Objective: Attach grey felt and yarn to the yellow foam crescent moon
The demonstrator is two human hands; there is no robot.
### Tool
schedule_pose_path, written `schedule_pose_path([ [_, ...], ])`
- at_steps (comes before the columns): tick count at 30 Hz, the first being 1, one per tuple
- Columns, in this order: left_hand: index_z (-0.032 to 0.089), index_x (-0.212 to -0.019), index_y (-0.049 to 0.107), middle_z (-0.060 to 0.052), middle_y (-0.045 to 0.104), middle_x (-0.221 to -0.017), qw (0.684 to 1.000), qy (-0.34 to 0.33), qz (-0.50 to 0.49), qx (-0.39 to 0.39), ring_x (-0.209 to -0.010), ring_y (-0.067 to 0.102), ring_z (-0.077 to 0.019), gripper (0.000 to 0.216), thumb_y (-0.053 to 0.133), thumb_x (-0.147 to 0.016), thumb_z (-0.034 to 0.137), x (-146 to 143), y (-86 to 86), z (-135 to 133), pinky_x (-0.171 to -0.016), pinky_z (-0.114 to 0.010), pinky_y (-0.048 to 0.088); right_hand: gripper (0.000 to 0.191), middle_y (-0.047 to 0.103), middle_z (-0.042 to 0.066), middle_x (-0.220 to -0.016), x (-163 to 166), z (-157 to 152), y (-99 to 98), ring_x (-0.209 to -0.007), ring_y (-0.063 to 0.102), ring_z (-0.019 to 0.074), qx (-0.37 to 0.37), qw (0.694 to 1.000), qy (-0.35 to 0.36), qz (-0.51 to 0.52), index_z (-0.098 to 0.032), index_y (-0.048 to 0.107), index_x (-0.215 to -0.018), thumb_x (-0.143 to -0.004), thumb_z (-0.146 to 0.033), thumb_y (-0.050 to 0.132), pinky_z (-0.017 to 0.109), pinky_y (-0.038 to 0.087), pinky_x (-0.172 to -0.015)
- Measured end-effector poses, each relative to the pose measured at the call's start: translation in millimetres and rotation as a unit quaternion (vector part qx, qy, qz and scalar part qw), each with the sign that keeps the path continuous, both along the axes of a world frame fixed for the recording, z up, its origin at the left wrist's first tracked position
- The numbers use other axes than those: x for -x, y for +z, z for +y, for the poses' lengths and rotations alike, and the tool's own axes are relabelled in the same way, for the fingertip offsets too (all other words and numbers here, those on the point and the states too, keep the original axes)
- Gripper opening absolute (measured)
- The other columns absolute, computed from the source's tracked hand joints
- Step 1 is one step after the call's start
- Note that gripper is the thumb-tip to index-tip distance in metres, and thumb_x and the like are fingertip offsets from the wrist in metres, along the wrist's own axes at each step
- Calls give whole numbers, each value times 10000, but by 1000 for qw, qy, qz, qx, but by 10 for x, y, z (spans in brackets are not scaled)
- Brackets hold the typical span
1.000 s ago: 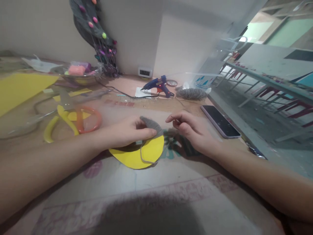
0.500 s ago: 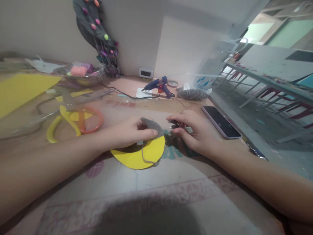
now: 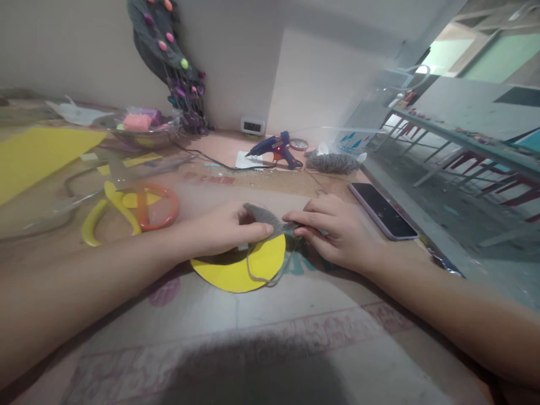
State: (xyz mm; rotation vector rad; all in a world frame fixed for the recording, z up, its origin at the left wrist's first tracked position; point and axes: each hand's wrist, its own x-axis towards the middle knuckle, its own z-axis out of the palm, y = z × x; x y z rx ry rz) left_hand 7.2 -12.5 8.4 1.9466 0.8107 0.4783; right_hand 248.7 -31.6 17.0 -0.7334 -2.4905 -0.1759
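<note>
My left hand [image 3: 230, 228] is closed around a yellow paper crescent [image 3: 236, 277], its thumb pressing the upper end, where grey yarn [image 3: 264, 215] covers the paper in close turns. The bare yellow part curves below my fingers. A loose yarn strand hangs in a loop over the yellow face and runs up toward my right hand [image 3: 327, 228]. That hand's fingers are pinched together at the right edge of the wrapped part, on the grey yarn. A small dark bit shows at its fingertips, too covered to make out fully.
A blue glue gun [image 3: 272, 147] rests beyond my hands, near a grey yarn skein [image 3: 335, 162] and a small digital clock [image 3: 252, 125]. At right lies a phone [image 3: 382, 211]. Scissors [image 3: 158, 208] with orange and yellow handles, yellow sheet [image 3: 46, 154] and a bowl [image 3: 145, 138] are left.
My right hand has moved left, bringing its fingertips to the crescent's wrapped edge; the dark bit they hold is now mostly covered. My left hand keeps its hold.
</note>
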Motion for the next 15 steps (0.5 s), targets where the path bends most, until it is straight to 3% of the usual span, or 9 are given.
schedule_pose_path([
  [15, 176, -868, 629, 18, 620, -784, 1000, 5, 3, 12, -732, 565, -142, 247, 510, -873, 393, -9, 6, -5, -653, -234, 438, 271, 639, 68, -788, -9, 3, -11, -688, 535, 159, 3, 1000, -8, -6, -155, 701, -1056, -956, -316, 507, 312, 352, -649],
])
